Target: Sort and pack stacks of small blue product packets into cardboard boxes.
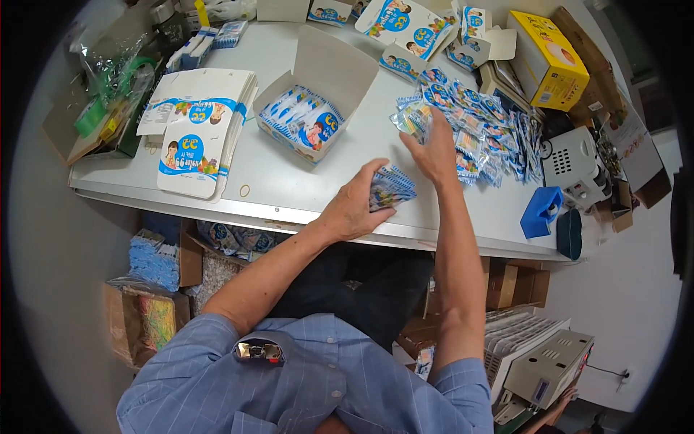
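Observation:
Several small blue-and-white printed packets point(392, 188) stand bunched together in my left hand point(352, 205), its fingers and thumb closed round them near the table's front edge. My right hand point(434, 148) is at the left side of a loose heap of similar packets point(481, 123). Its thumb and fingers close on a clear-edged packet point(414, 121) there; part of the grip is hidden. Beyond my left hand, an open white carton point(314, 153) with its lid raised holds rows of the same packets.
Flat printed cartons point(191, 155) lie stacked on the left of the white table point(282, 192). Behind the heap stands a yellow box point(549, 61). A white machine point(577, 163) and a blue holder point(541, 213) are at the right. Tape rolls point(90, 117) fill a box at far left.

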The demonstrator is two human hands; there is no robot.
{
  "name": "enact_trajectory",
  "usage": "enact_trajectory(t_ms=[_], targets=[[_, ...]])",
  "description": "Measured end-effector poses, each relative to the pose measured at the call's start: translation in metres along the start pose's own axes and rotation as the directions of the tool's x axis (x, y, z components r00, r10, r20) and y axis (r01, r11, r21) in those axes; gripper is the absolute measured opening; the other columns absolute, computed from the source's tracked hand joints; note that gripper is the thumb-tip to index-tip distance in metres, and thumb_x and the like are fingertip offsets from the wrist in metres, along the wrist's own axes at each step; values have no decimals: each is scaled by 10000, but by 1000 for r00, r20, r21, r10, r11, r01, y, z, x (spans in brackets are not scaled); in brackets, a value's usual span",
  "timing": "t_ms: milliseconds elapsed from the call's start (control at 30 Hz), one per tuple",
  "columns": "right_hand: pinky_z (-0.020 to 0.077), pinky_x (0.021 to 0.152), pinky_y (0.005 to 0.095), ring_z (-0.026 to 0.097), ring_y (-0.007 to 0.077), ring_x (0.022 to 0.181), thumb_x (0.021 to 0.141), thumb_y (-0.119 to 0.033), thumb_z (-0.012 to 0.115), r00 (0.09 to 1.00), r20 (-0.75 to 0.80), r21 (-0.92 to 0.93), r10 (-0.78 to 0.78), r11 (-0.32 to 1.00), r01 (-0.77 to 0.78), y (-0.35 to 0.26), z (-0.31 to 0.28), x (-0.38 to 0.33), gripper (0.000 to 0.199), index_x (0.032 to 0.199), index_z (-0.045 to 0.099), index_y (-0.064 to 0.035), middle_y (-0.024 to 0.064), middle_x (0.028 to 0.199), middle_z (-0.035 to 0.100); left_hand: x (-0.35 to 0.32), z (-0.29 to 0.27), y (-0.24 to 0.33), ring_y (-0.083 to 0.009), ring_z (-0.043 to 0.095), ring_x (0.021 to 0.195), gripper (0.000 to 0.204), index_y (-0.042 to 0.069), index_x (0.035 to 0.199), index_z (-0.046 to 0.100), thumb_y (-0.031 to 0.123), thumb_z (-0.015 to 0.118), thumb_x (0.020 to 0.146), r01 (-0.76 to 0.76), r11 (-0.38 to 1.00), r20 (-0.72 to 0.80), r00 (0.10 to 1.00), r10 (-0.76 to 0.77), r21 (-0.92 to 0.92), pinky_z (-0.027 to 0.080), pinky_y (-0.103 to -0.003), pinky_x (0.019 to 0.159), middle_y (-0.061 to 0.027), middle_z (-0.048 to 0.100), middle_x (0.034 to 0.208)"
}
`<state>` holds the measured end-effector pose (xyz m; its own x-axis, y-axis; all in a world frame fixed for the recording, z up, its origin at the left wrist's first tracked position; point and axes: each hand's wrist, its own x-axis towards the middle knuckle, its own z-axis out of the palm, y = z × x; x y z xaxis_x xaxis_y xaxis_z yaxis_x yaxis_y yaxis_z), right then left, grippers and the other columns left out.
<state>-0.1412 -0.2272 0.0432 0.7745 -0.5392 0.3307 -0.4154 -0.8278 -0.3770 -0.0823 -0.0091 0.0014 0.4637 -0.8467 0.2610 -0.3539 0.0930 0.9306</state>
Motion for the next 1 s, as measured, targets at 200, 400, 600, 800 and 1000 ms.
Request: enact_trajectory(t_ms=[200,400,600,800,1000], targets=[[508,948,484,634,441,1098,731,-211,689,967,218,-376,131,926,-41,-2,17,47,696,1366,514,18,290,1205,640,0,-2,3,-426,607,1083,691,-10,1335,400,227,782,810,-36,995,62,998,31,92,496,-458,934,-246,565,1189],[537,865,466,675,400,992,801,-117,628,997,75,-304,11,953,13,9,11,-2,355,1147,670,-51,200,1097,706,0,-1,-3,-417,652,1057,690,0,1339,437,223,808,802,-51,996,-2,999,51,71,520,-436,921,-259,620,1166],[415,1056,445,545,386,1266,808,-136,636,944,34,6,-328,945,328,19,-5,-63,346,1140,670,-48,144,1276,640,3,-3,-2,-406,657,1061,691,-6,1337,445,224,812,798,-19,998,-11,1000,19,55,522,-432,917,-251,636,1146],[508,869,388,675,304,1012,888,-301,678,954,134,332,267,895,-297,-4,-26,-33,355,1039,697,20,177,1023,721,0,-6,-2,-374,665,1043,661,31,1323,455,185,815,791,-89,991,56,995,84,96,526,-421,896,-223,639,1150],[532,695,389,678,263,750,631,-408,894,849,410,40,334,923,-382,16,0,16,558,911,678,24,173,817,700,-3,-2,3,-365,645,1033,631,66,1306,471,95,804,772,-145,989,131,981,143,5,518,-414,898,-188,610,1145]])
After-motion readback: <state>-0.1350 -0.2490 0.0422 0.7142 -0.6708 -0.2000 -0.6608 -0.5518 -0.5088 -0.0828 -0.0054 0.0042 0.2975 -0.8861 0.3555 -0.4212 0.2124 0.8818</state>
